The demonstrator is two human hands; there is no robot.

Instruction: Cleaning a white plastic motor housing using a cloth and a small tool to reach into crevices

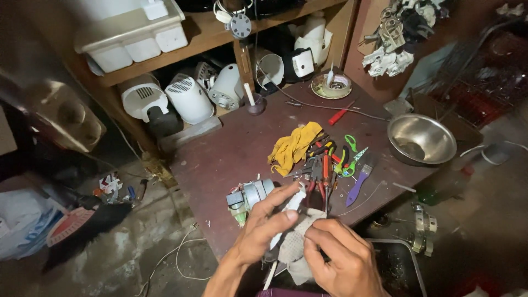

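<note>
Step in hand, as it looks: wiping or cleaning a small part. The left hand (264, 228) pinches a slim white part (290, 212) between thumb and fingers, low at the table's near edge. The right hand (341, 258), fingers curled closed, grips a pale rag (294, 245) bunched under and around that part. What the part is cannot be told; much of it is hidden by the fingers.

The next move likely calls for a steady pinch from the left hand while the rag is worked along the part, kept clear of the tools just beyond.

Surface, left to right: dark wooden table (231, 154). A small motor (250, 197) lies just beside the left hand. Further back, a yellow cloth (291, 146), then a heap of pliers (322, 165), green-handled scissors (349, 157), a purple toothbrush (358, 184). A red screwdriver (340, 115) sits behind; a steel bowl (421, 137) at the right edge.

Room: dim workshop. White tubs (132, 33) on a wooden shelf (209, 33); white appliance housings (187, 99) below. Loose wires (176, 258) trail on the concrete floor at left.
</note>
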